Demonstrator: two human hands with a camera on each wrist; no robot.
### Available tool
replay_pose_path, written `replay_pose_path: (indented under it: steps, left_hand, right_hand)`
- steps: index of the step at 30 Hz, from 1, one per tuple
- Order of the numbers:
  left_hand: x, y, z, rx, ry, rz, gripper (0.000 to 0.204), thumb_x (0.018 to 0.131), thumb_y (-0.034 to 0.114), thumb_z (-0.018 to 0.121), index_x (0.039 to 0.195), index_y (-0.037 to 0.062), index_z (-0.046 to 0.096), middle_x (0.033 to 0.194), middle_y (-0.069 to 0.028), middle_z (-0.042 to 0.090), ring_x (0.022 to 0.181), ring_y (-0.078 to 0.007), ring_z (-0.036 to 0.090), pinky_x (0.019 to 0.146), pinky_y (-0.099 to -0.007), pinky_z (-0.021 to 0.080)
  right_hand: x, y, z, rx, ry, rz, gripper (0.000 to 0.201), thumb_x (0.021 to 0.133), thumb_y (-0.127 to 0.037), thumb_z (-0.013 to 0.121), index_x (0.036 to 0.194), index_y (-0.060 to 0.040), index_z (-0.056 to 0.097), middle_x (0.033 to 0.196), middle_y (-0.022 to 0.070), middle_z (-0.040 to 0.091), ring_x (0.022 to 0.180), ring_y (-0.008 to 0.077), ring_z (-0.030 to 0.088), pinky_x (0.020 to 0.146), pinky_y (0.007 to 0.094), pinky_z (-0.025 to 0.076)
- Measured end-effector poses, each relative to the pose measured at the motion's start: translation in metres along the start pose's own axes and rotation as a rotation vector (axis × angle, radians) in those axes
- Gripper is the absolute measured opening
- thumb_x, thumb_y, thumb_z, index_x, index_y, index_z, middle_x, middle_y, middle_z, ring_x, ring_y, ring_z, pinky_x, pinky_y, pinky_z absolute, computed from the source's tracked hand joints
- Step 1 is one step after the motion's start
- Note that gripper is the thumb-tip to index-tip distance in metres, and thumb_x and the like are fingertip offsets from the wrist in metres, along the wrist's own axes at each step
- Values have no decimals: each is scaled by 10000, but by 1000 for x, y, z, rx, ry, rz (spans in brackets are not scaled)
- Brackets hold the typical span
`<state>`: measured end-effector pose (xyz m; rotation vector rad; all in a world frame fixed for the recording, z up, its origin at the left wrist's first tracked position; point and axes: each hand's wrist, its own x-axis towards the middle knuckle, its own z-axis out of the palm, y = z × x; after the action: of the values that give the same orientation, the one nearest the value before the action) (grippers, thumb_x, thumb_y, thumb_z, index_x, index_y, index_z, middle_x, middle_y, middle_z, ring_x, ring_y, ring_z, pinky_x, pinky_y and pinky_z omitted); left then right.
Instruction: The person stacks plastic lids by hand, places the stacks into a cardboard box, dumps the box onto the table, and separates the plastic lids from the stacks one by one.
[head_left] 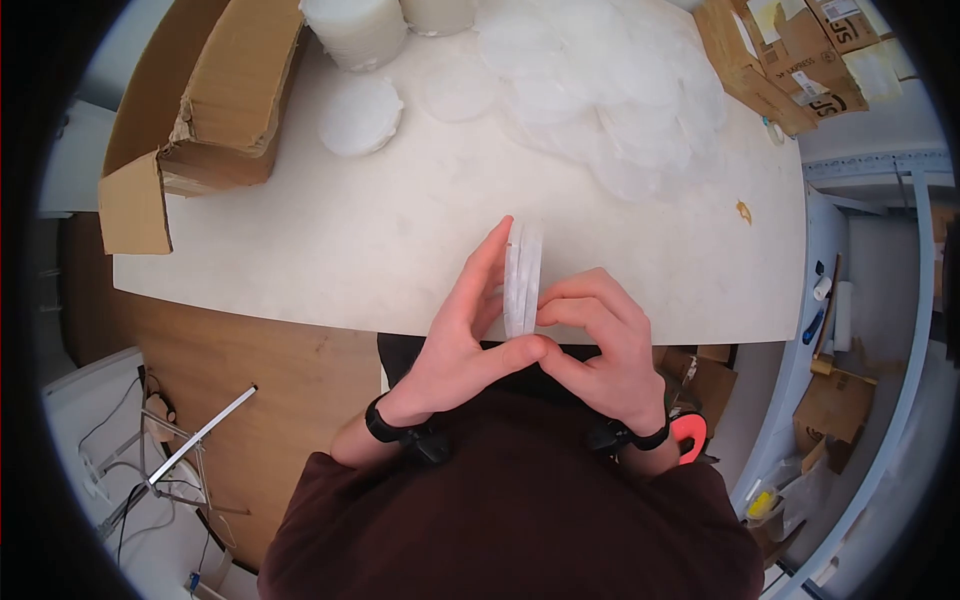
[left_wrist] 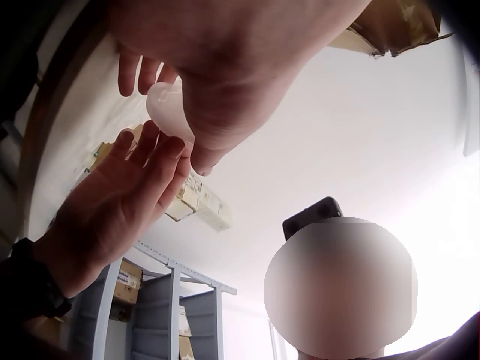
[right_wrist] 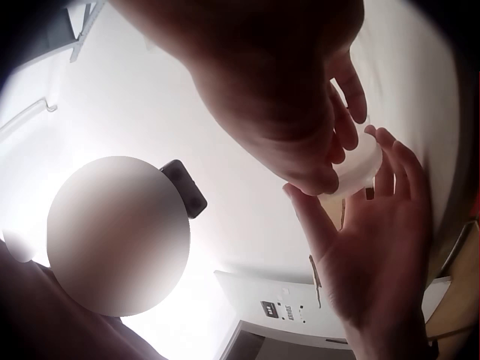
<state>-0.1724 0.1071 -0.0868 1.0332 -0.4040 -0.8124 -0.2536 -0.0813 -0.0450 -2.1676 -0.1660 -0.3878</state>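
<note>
A short stack of round, translucent white discs (head_left: pixel 523 278) stands on edge between both hands, above the table's near edge in the head view. The left hand (head_left: pixel 450 345) holds it from the left, long fingers along the outer face and thumb at the lower edge. From the other side, the right hand (head_left: pixel 610 345) grips it with bent fingers, its thumb meeting the left thumb at the bottom. In the left wrist view a round face of the discs (left_wrist: pixel 169 109) shows between the hands. The right wrist view shows their pale edge (right_wrist: pixel 358 166) partly hidden by fingers.
Loose translucent discs (head_left: pixel 610 90) lie in a wide heap on the white table (head_left: pixel 300 260). A smaller stack (head_left: pixel 360 115) and taller wrapped stacks (head_left: pixel 357 30) stand at the back left. An open cardboard box (head_left: pixel 230 80) sits far left; more cartons (head_left: pixel 790 60) are at back right.
</note>
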Motion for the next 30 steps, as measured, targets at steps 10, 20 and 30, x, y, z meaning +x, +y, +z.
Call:
replay_pose_path:
  steps: [10,20,30]
  left_hand:
    - [-5,-2,0,-70,47,-14,1066,970,204,882,1770,45,195,1705,-124,408,1578,-256,428,1291,-471,377]
    - [-1,6,1,-131,154,-62,1212,859,475,957,1737,25,255,1678,-181,463,1525,-334,520,1241,-528,461]
    - [-1,5,0,-76,136,-30,1295,851,476,964,1782,71,159,1695,-185,429,1503,-342,532,1224,-522,476]
  right_hand:
    - [-11,0,2,89,88,70,280,801,69,804,1033,-52,705,1023,96,739,869,304,694,741,399,564]
    - [2,11,-42,35,247,110,208,861,49,758,1024,-33,657,1004,104,721,878,289,685,787,356,556]
    - [100,105,-141,-812,510,-112,133,959,-38,762,1071,-35,690,1103,116,758,997,327,721,835,407,579]
